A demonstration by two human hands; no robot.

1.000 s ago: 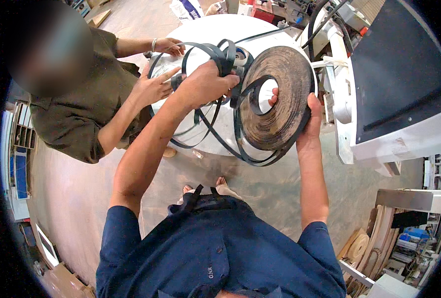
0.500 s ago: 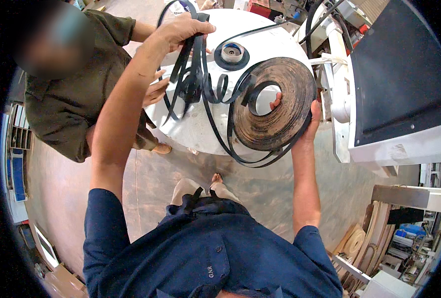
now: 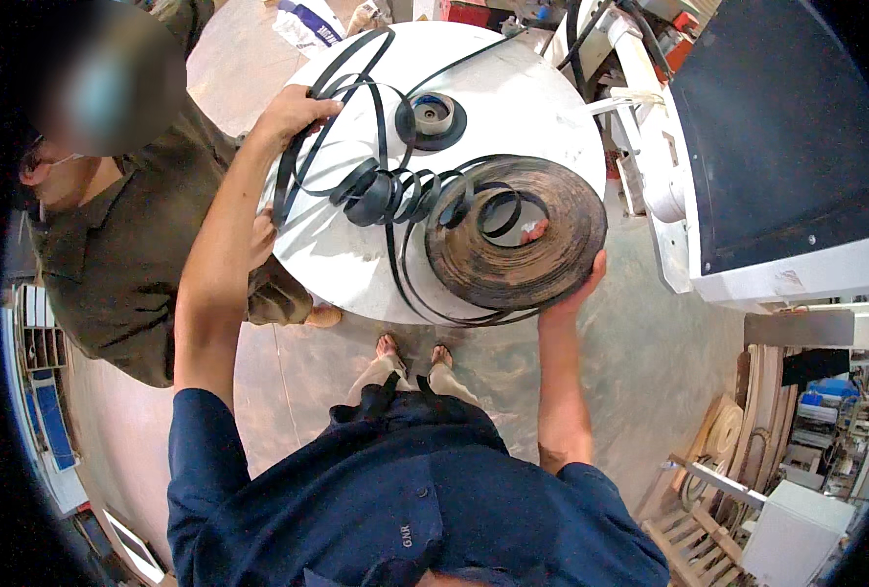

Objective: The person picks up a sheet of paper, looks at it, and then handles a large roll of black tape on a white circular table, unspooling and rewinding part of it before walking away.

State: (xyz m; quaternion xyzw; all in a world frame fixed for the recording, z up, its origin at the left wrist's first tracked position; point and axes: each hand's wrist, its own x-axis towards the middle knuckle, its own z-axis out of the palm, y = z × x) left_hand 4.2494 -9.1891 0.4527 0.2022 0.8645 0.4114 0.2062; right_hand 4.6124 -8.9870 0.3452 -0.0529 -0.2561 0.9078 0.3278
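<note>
The partly curled right hand (image 3: 573, 286) is sensibly supporting, from beneath, rim to core, a probably heavy, brown-black wound-strip roll (image 3: 508, 269) just left of it; the curled left hand (image 3: 296, 112) is holding springy-looking black strip loops (image 3: 284, 181).

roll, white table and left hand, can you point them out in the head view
Roll (image 3: 515, 268), head view, on its brown flat side below the hole
White table (image 3: 542, 108), head view, on its bare top
Left hand (image 3: 294, 112), head view, on the back of the hand
</note>
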